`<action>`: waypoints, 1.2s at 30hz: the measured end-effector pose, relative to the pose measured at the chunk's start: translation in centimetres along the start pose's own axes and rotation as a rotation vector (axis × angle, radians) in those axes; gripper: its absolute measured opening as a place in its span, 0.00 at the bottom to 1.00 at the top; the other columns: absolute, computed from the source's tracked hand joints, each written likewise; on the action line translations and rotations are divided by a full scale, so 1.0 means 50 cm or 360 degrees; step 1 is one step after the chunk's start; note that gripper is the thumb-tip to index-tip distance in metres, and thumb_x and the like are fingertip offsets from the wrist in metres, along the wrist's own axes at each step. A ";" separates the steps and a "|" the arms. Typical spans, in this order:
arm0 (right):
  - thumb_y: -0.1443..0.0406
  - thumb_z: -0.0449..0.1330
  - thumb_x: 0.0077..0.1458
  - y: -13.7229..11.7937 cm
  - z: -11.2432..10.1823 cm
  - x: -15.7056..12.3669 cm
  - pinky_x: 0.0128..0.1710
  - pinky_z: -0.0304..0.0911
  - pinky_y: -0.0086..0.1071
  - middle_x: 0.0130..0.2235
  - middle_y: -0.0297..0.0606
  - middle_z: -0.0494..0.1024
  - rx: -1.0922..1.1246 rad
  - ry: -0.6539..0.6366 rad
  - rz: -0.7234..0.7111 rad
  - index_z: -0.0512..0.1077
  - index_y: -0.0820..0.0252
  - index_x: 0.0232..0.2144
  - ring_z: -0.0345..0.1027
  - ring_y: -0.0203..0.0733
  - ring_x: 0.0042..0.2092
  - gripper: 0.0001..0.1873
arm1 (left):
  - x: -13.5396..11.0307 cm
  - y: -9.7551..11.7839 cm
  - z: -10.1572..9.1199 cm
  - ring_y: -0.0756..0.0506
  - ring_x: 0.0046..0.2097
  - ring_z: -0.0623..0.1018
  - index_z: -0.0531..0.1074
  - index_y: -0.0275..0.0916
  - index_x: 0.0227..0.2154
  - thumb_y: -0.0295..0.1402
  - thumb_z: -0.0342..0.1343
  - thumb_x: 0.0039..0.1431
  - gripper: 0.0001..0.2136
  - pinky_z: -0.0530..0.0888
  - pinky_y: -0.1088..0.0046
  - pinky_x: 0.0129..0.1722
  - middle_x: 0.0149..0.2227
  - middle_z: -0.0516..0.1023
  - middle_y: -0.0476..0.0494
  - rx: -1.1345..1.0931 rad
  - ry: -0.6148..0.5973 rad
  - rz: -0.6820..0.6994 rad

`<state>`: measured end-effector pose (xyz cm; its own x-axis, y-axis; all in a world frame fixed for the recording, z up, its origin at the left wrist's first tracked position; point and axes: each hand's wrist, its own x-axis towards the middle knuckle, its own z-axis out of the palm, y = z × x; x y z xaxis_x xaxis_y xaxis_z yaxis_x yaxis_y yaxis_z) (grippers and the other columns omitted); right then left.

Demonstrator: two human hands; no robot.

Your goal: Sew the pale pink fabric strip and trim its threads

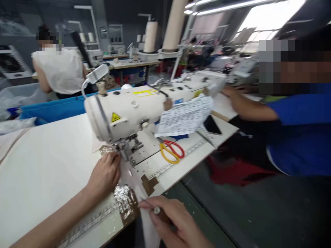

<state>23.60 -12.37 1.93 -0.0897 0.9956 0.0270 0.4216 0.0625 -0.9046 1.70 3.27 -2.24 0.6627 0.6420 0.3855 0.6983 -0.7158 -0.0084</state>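
My left hand (104,174) lies on the white table (46,165) with its fingers curled down on a pale fabric strip (129,177) just left of the presser foot (126,148) of a white sewing machine (129,110). My right hand (172,220) is at the table's front edge, fingers pinched on the near end of the same strip, which hangs over the edge. A patch of crinkled silver tape (125,198) lies between my hands.
Red-and-yellow scissors (172,151) lie right of the needle. A printed sheet (186,115) leans on the machine, a dark phone (212,124) beside it. A person in blue (297,131) sits at right, reaching to the table. Another person in white (60,70) works behind. Thread cones (174,26) stand behind.
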 end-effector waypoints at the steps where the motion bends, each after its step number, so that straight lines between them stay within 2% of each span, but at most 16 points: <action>1: 0.58 0.54 0.61 -0.022 -0.006 0.012 0.36 0.69 0.26 0.41 0.38 0.79 0.0012 -0.0080 -0.0117 0.75 0.47 0.49 0.74 0.41 0.42 0.16 | 0.003 -0.006 0.005 0.37 0.46 0.71 0.69 0.29 0.48 0.25 0.43 0.62 0.15 0.75 0.57 0.43 0.46 0.70 0.30 0.0037 0.0047 0.0055; 4: 0.59 0.53 0.63 -0.084 -0.020 0.054 0.36 0.65 0.24 0.35 0.35 0.77 0.0043 -0.0238 -0.0419 0.74 0.51 0.50 0.70 0.36 0.36 0.16 | 0.017 -0.018 0.008 0.39 0.41 0.73 0.72 0.33 0.44 0.21 0.42 0.61 0.15 0.76 0.62 0.39 0.42 0.72 0.33 0.0182 0.0015 0.0136; 6: 0.63 0.52 0.62 -0.110 -0.021 0.075 0.30 0.61 0.21 0.28 0.30 0.71 0.0154 -0.0343 -0.0631 0.73 0.58 0.51 0.63 0.31 0.28 0.18 | 0.027 -0.022 0.000 0.38 0.39 0.74 0.73 0.34 0.39 0.19 0.43 0.58 0.15 0.76 0.63 0.36 0.38 0.73 0.35 0.0289 -0.0102 0.0139; 8: 0.64 0.51 0.62 -0.117 -0.015 0.083 0.25 0.57 0.20 0.26 0.28 0.68 0.0237 -0.0390 -0.0738 0.71 0.62 0.52 0.57 0.29 0.23 0.19 | 0.034 -0.023 -0.008 0.38 0.38 0.74 0.74 0.34 0.36 0.18 0.44 0.57 0.14 0.76 0.63 0.34 0.36 0.74 0.36 0.0358 -0.0189 0.0146; 10: 0.65 0.51 0.62 -0.109 -0.007 0.078 0.25 0.56 0.19 0.28 0.29 0.70 0.0232 -0.0408 -0.0747 0.71 0.61 0.53 0.57 0.28 0.23 0.19 | 0.037 -0.026 -0.011 0.38 0.39 0.75 0.74 0.35 0.36 0.18 0.44 0.58 0.14 0.76 0.63 0.34 0.36 0.75 0.36 0.0365 -0.0183 0.0137; 12: 0.66 0.52 0.61 -0.091 -0.001 0.064 0.29 0.59 0.19 0.32 0.30 0.74 0.0095 -0.0412 -0.0702 0.70 0.58 0.53 0.63 0.30 0.27 0.18 | 0.036 -0.033 -0.007 0.38 0.38 0.76 0.74 0.36 0.36 0.21 0.43 0.60 0.14 0.76 0.64 0.32 0.36 0.76 0.37 0.0302 -0.0094 0.0087; 15: 0.70 0.52 0.59 -0.060 0.004 0.046 0.40 0.63 0.25 0.39 0.35 0.80 -0.0331 -0.0287 -0.0532 0.70 0.57 0.51 0.73 0.38 0.38 0.18 | 0.032 -0.045 0.007 0.39 0.38 0.77 0.73 0.37 0.36 0.27 0.43 0.63 0.12 0.76 0.65 0.30 0.37 0.76 0.38 0.0107 0.0076 -0.0060; 17: 0.71 0.50 0.59 -0.040 0.008 0.046 0.42 0.63 0.29 0.43 0.39 0.80 -0.0593 -0.0193 -0.0414 0.70 0.58 0.50 0.74 0.42 0.41 0.18 | 0.029 -0.051 0.015 0.40 0.40 0.78 0.72 0.38 0.35 0.30 0.44 0.64 0.11 0.75 0.66 0.29 0.39 0.77 0.38 -0.0041 0.0129 -0.0177; 19: 0.70 0.47 0.62 -0.021 0.014 0.057 0.39 0.63 0.30 0.42 0.40 0.81 -0.0703 -0.0122 -0.0334 0.68 0.59 0.50 0.76 0.43 0.40 0.17 | 0.030 -0.054 0.017 0.41 0.41 0.77 0.72 0.39 0.33 0.32 0.45 0.63 0.10 0.75 0.68 0.31 0.39 0.77 0.40 -0.0185 0.0131 -0.0295; 22: 0.65 0.45 0.66 0.009 0.029 0.089 0.32 0.62 0.30 0.37 0.40 0.81 -0.0710 0.0059 -0.0266 0.65 0.61 0.50 0.76 0.43 0.35 0.15 | 0.034 -0.057 0.016 0.44 0.41 0.77 0.71 0.40 0.30 0.30 0.47 0.60 0.08 0.75 0.68 0.38 0.37 0.77 0.43 -0.0404 0.0147 -0.0413; 26: 0.65 0.42 0.66 0.044 0.061 0.138 0.24 0.58 0.31 0.30 0.37 0.80 -0.0841 0.0231 -0.0394 0.65 0.63 0.49 0.74 0.42 0.27 0.16 | 0.041 -0.066 0.019 0.46 0.40 0.76 0.71 0.39 0.28 0.30 0.49 0.59 0.07 0.75 0.69 0.39 0.35 0.77 0.44 -0.0663 0.0185 -0.0447; 29: 0.68 0.43 0.65 0.057 0.083 0.167 0.25 0.60 0.31 0.36 0.41 0.82 -0.0907 0.0345 -0.0541 0.67 0.63 0.49 0.75 0.42 0.29 0.17 | 0.041 -0.072 0.021 0.46 0.39 0.76 0.71 0.39 0.28 0.32 0.52 0.60 0.07 0.74 0.70 0.36 0.35 0.77 0.44 -0.0779 0.0205 -0.0454; 32: 0.69 0.45 0.64 0.060 0.096 0.187 0.27 0.63 0.30 0.42 0.44 0.82 -0.0956 0.0378 -0.0565 0.69 0.63 0.50 0.76 0.41 0.32 0.18 | 0.039 -0.074 0.019 0.46 0.37 0.76 0.71 0.39 0.27 0.34 0.53 0.60 0.08 0.73 0.70 0.35 0.34 0.76 0.44 -0.0832 0.0223 -0.0448; 36: 0.69 0.46 0.63 0.059 0.101 0.201 0.25 0.61 0.30 0.39 0.44 0.82 -0.1036 0.0362 -0.0553 0.70 0.64 0.51 0.76 0.42 0.31 0.19 | 0.040 -0.076 0.016 0.46 0.37 0.76 0.70 0.40 0.27 0.34 0.53 0.60 0.07 0.72 0.70 0.34 0.33 0.76 0.45 -0.0847 0.0174 -0.0442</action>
<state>19.39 -2.53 -2.62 -0.1561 0.8967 0.4142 0.8552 0.3325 -0.3975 0.59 7.50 -2.15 0.4238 0.8126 0.4001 0.5911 -0.5828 0.5576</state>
